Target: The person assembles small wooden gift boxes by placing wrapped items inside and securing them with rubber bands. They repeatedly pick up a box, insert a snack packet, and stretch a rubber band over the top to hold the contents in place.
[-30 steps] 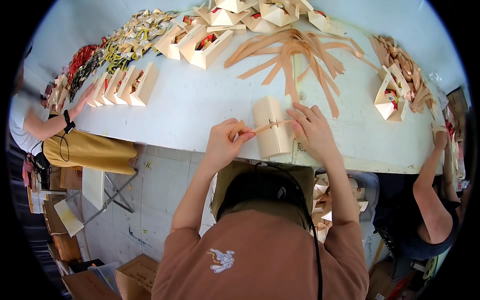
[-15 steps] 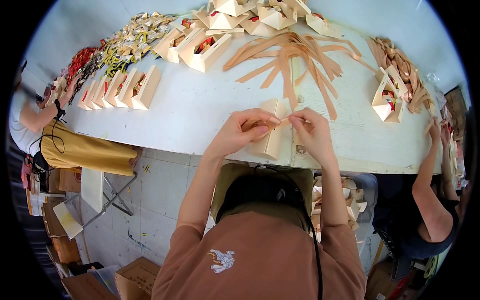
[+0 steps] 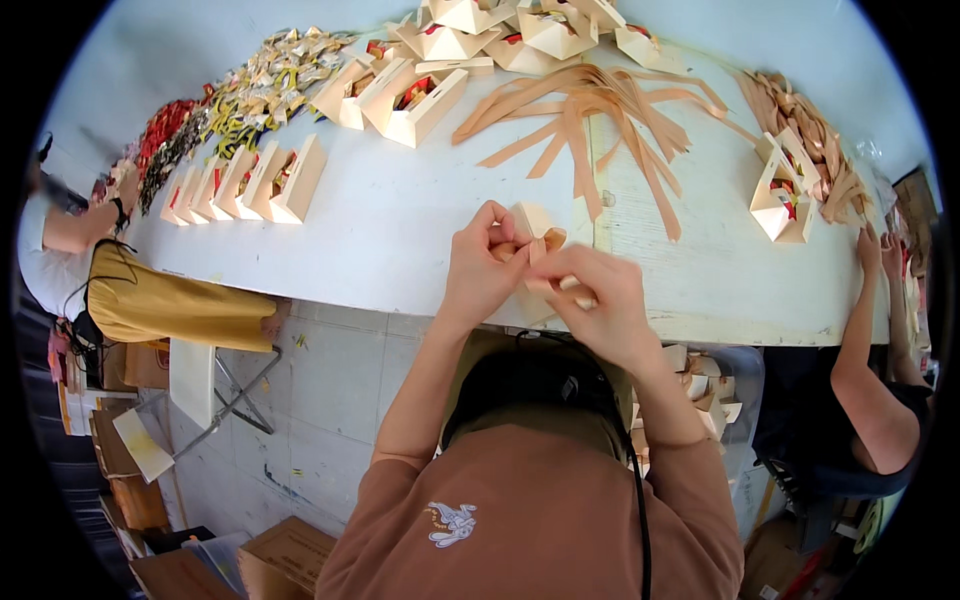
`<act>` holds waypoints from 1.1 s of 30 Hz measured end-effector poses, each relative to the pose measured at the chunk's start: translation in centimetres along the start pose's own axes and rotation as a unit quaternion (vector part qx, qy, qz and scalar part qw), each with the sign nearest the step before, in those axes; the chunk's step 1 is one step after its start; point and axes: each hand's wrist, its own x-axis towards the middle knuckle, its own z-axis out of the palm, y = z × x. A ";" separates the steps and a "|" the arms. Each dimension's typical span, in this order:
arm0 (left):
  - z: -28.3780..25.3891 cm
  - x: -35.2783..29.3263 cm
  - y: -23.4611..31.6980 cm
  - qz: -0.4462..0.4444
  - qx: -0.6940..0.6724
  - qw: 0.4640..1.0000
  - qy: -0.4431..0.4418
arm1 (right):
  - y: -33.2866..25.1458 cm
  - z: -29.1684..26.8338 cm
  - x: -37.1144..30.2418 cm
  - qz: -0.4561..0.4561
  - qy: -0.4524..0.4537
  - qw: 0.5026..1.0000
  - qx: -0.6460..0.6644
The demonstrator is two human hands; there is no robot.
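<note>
The left hand (image 3: 482, 264) and the right hand (image 3: 597, 297) cover most of the pale box (image 3: 531, 216), so the path of the tan ribbon (image 3: 553, 239) around it cannot be followed. The right fingers are slightly blurred. The upper edge cuts the heap of boxes (image 3: 550, 35). The right arm hides part of the clear bin (image 3: 748, 400).

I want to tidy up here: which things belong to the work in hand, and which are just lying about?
In the work:
- cream box
- tan ribbon, at the left hand and right hand
- loose tan ribbons, likely

Apparently lying about:
- brown cardboard box
- white folding chair
</note>
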 end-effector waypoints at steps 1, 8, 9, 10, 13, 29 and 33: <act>0.2 -0.2 -0.7 -0.029 -0.093 0.995 -0.004 | 0.1 -0.1 -1.4 0.024 -0.012 1.000 0.018; 1.4 -1.6 -0.4 -0.037 -0.099 0.994 -0.041 | 1.8 -1.5 -2.6 0.324 0.033 0.864 0.385; 1.4 -1.6 -0.6 -0.028 -0.084 0.995 -0.048 | 2.4 -1.3 -3.0 0.311 0.046 0.883 0.347; 1.4 -1.3 -0.5 -0.014 -0.069 0.996 -0.054 | 3.1 -0.9 -2.9 0.294 0.058 0.903 0.308; 0.8 -1.7 -0.2 -0.068 -0.067 0.993 -0.071 | 2.6 -1.0 -2.8 0.212 0.084 0.968 0.102; 1.3 -0.8 0.0 -0.122 -0.164 0.974 -0.096 | 2.8 0.5 -4.9 0.215 0.180 0.915 0.290; 1.6 -1.5 -2.9 -0.129 -0.268 0.948 -0.118 | 4.9 -0.5 -7.8 0.230 0.265 0.855 0.381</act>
